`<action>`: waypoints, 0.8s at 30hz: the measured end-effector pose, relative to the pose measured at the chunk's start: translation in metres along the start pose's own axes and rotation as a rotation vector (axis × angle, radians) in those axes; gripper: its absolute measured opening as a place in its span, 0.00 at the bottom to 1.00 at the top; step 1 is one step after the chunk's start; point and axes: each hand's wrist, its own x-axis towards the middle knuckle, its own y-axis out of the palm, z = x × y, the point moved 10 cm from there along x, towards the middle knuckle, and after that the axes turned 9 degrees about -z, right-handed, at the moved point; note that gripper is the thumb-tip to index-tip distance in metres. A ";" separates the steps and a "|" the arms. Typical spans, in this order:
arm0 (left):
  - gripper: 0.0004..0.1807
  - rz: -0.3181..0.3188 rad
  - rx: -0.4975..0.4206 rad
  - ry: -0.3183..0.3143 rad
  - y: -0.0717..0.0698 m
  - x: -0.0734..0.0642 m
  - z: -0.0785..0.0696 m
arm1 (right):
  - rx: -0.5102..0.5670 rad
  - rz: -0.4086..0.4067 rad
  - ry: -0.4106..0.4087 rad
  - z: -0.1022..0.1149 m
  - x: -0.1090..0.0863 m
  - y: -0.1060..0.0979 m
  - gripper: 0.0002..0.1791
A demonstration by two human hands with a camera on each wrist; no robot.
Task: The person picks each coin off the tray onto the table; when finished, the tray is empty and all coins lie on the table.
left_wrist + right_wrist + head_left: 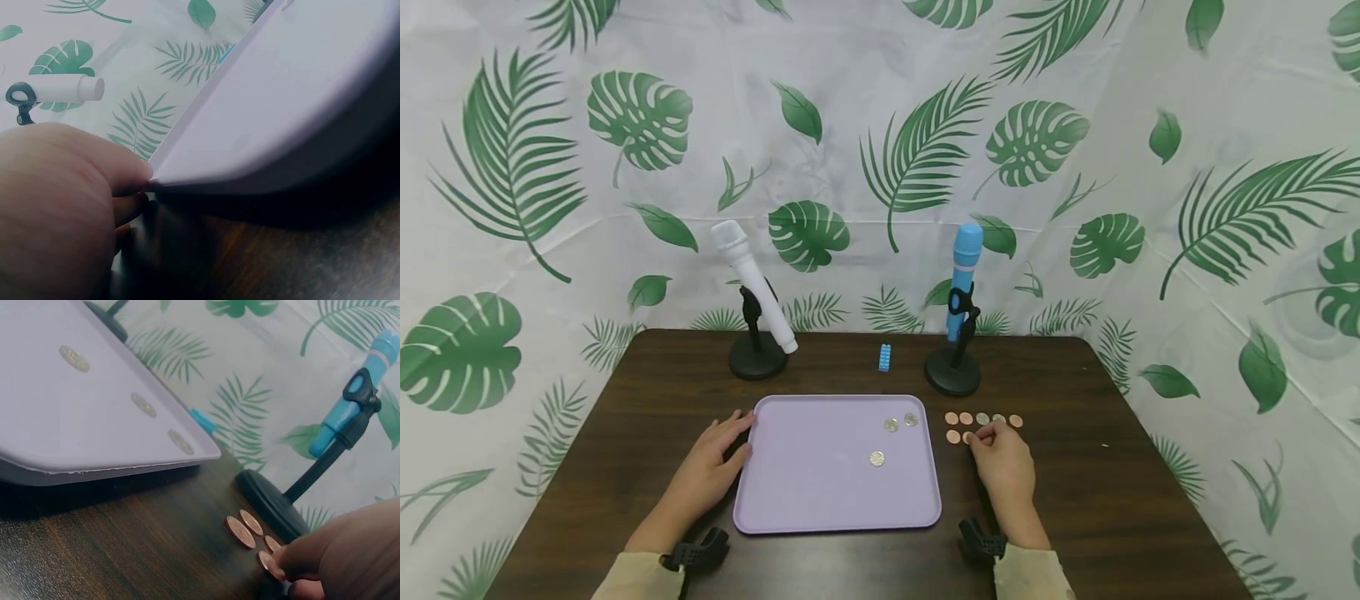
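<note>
My left hand (711, 462) rests at the left edge of the lilac tray (805, 500), fingers fairly straight and touching the rim near its far left corner. In the left wrist view the thumb (128, 169) meets the tray's rim. Right of the tray, my right hand (1006, 467) pinches the edge of a copper coin (269, 564) low at the tabletop. Beside it lies another copper coin (952, 436); behind them runs a row of several copper and silvery coins (966, 418), partly hidden by the fingers. Three pale gold coins (877, 458) lie flat inside the tray.
A white microphone (756, 283) leans on a black stand at the back left. A blue microphone (966, 250) is held in another black stand (952, 372) behind the coin row. Between them sits a small blue block (884, 357). A leaf-patterned cloth hangs behind the dark wooden table (1120, 500).
</note>
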 end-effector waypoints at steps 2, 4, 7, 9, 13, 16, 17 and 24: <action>0.29 0.003 0.000 -0.006 0.000 0.000 0.000 | 0.003 -0.007 -0.003 0.000 0.001 0.000 0.12; 0.29 0.004 0.004 -0.011 0.000 0.000 0.001 | 0.003 -0.024 -0.013 0.000 0.001 0.000 0.12; 0.29 0.008 0.008 -0.019 0.001 0.000 0.001 | 0.025 -0.059 -0.019 0.003 0.001 -0.001 0.12; 0.29 0.009 0.012 -0.020 0.001 -0.001 0.001 | 0.074 -0.081 -0.019 0.006 0.000 -0.002 0.12; 0.29 0.006 0.013 -0.023 0.001 0.000 0.001 | 0.259 -0.074 -0.031 0.019 -0.005 0.003 0.10; 0.29 0.002 0.009 -0.017 0.000 0.000 0.000 | 0.477 0.073 -0.033 0.034 -0.013 0.019 0.11; 0.29 0.001 0.008 -0.014 0.000 0.000 0.000 | 0.551 0.153 -0.028 0.040 -0.018 0.028 0.11; 0.28 -0.016 0.002 0.011 0.000 0.001 0.001 | 0.614 0.601 -0.173 0.083 -0.065 0.073 0.10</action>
